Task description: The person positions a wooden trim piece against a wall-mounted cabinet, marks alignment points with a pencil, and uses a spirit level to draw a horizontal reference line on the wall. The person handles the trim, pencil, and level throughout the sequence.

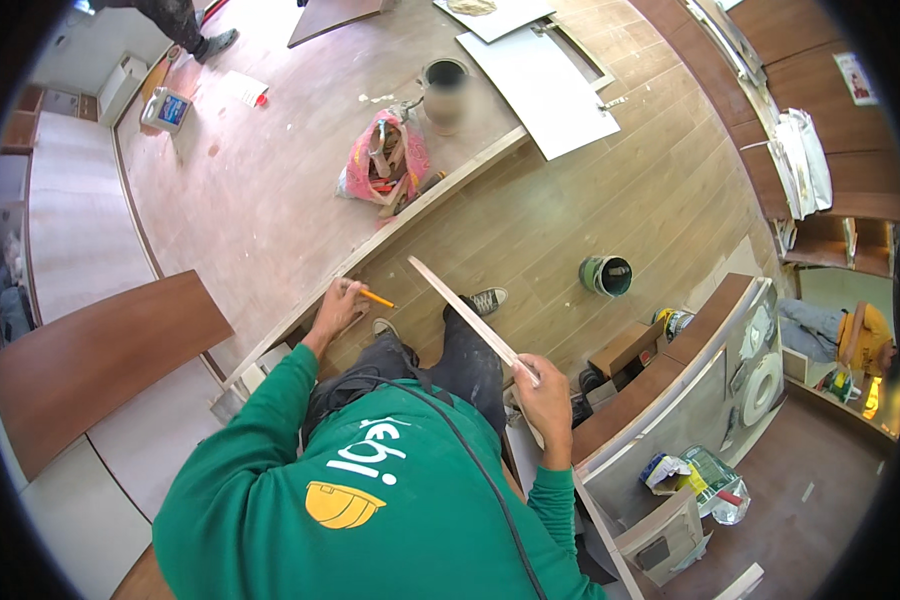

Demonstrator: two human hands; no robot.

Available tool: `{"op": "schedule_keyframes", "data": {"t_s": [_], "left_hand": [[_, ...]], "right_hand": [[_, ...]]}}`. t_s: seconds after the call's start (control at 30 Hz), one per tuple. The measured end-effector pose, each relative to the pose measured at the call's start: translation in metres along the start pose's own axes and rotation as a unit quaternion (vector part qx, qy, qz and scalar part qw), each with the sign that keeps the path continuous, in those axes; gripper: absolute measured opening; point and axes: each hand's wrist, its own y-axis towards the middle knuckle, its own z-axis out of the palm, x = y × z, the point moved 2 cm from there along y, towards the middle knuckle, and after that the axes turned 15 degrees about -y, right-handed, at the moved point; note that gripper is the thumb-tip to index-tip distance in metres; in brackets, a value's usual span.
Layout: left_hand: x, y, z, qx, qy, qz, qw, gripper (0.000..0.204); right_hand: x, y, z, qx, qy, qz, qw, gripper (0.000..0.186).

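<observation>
My left hand is closed around a thin yellow-orange pencil, close to the pale edge of the broad dusty platform. My right hand grips the lower end of a long, narrow light wooden strip, which slants up and leftward across my legs, its far end short of the platform's edge. The strip and pencil are apart. A dark cord runs down over my green sweatshirt.
Another person's legs stand at top left; a person in yellow is at far right. A pink tool bag, tin can and white boards lie on the platform. A bucket stands on the floor, beside cluttered cabinetry.
</observation>
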Motion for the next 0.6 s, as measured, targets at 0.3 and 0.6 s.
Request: {"op": "schedule_keyframes", "data": {"t_s": [0.3,0.6], "left_hand": [[-0.024,0.166,0.154,0.038,0.400,0.065,0.913,0.039],[-0.028,0.321,0.189,0.077,0.556,0.060,0.826,0.038]], "right_hand": [[-0.097,0.014,-0.040,-0.028,-0.078,0.108,0.991,0.032],[-0.163,0.001,-0.023,0.045,-0.086,0.187,0.978,0.037]]}}
